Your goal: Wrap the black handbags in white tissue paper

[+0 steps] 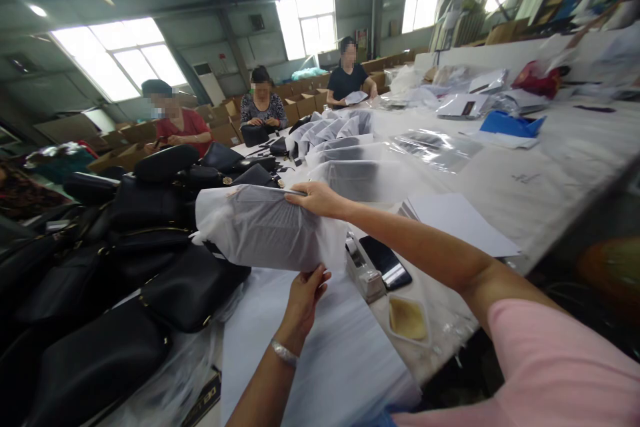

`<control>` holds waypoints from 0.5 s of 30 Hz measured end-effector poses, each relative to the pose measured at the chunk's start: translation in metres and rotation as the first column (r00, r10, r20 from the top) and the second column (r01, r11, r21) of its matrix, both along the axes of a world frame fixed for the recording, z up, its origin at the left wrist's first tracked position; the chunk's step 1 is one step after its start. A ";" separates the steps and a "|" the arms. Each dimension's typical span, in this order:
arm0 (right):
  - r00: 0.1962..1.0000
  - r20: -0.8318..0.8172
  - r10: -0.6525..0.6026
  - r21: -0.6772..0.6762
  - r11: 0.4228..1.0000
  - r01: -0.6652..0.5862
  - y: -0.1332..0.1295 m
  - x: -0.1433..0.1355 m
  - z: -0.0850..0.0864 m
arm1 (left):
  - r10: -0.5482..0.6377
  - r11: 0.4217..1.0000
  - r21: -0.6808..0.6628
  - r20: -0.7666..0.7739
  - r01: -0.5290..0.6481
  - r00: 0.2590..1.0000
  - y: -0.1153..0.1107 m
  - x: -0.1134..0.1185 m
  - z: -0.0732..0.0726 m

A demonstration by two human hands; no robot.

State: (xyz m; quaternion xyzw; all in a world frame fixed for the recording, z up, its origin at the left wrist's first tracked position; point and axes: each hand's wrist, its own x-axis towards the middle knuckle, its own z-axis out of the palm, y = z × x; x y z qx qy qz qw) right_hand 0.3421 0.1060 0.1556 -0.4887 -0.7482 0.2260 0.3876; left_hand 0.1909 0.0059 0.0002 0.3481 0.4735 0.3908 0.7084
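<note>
A dark bag wrapped in thin white translucent paper (275, 227) is held up tilted in front of me. The fingers of my right hand (317, 200) pinch its upper edge. At the lower edge, my left hand (306, 293), with a bracelet on the wrist, has its fingers closed on the wrapping. Beneath lies a stack of white paper sheets (320, 353). Just right of the wrapped bag stand a tape dispenser (363, 270) and a black phone (386, 262).
Black handbags (100, 347) are heaped on the left. Several wrapped bags (350, 177) lie in a row beyond my hands. A small dish (409, 319) sits near the table edge. Clear plastic sleeves (435, 147) and a blue object (513, 125) lie at right. Three people work across the table.
</note>
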 end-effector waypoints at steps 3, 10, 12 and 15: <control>1.000 0.019 0.004 0.004 1.000 -0.004 0.001 0.004 0.010 | -0.036 0.999 0.025 0.010 0.036 0.999 -0.004 -0.009 0.012; 0.972 0.202 -0.125 0.123 0.987 0.101 0.001 0.078 0.048 | -0.115 0.991 0.063 -0.059 0.119 0.992 -0.011 -0.030 0.030; 0.944 0.270 -0.187 0.149 0.977 0.151 0.000 0.111 0.052 | -0.100 0.992 0.064 -0.082 0.106 0.992 -0.013 -0.033 0.028; 0.898 0.348 -0.271 0.153 0.961 0.230 0.003 0.160 0.044 | -0.063 0.996 0.058 -0.110 0.069 0.992 -0.017 -0.035 0.023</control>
